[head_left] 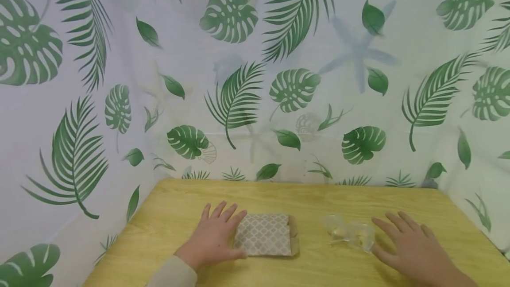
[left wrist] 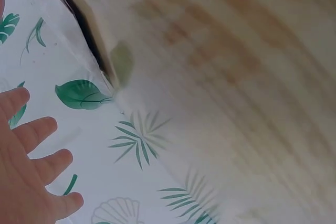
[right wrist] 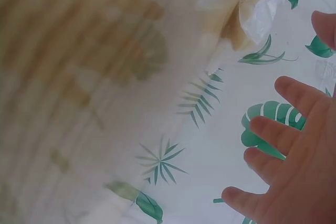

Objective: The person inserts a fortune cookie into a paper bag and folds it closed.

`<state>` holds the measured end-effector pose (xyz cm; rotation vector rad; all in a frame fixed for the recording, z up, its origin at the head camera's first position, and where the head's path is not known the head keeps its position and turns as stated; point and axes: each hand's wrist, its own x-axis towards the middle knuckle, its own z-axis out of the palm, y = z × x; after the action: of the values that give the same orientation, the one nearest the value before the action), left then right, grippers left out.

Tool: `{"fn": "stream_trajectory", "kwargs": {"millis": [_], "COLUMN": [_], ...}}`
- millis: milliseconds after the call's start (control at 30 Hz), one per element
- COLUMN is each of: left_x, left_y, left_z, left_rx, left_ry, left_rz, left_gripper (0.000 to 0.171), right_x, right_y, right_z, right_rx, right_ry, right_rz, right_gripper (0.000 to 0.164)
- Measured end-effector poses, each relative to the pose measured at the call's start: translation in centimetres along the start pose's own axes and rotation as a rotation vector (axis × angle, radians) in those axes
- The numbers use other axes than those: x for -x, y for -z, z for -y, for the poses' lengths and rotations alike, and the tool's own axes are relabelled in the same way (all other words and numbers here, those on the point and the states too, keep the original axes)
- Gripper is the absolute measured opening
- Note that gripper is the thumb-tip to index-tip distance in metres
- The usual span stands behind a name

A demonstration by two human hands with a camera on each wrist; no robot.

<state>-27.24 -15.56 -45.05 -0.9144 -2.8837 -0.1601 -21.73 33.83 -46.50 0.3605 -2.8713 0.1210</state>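
Note:
A flat, folded cardboard box [head_left: 263, 234] with a white-and-beige lattice pattern lies on the wooden table, its brown flap [head_left: 295, 236] facing right. Along its left side is my left hand [head_left: 217, 239], fingers spread, with thumb and forefinger at the box's edge; whether they touch it I cannot tell. Right of the box lie small clear plastic pieces [head_left: 361, 236], their exact kind unclear. My right hand [head_left: 414, 248] is just beside them, fingers extended and holding nothing. Both wrist views show spread, straight fingers on the left hand [left wrist: 26, 166] and the right hand [right wrist: 299, 150].
The wood-grain table [head_left: 311, 198] meets a white curtain [head_left: 247, 145] printed with green leaves at the back. More of this sheeting hangs along the left and right sides. Blurred, brown-streaked surfaces fill much of both wrist views.

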Motion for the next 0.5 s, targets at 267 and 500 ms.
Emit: {"fn": "stream_trajectory", "kwargs": {"millis": [267, 500], "left_x": [-1.2, -2.4], "left_y": [1.0, 0.5], "left_z": [-1.3, -2.3], "left_rx": [-0.009, 0.005], "left_ry": [-0.018, -0.049], "left_rz": [0.061, 0.126], "left_gripper": [0.102, 0.107], "right_x": [-0.5, -1.9], "right_y": [0.1, -0.1], "right_z": [1.0, 3.9], "right_rx": [-0.061, -0.112], "right_ry": [0.065, 0.129], "right_rz": [-0.041, -0.059], "right_gripper": [0.071, 0.069]}}
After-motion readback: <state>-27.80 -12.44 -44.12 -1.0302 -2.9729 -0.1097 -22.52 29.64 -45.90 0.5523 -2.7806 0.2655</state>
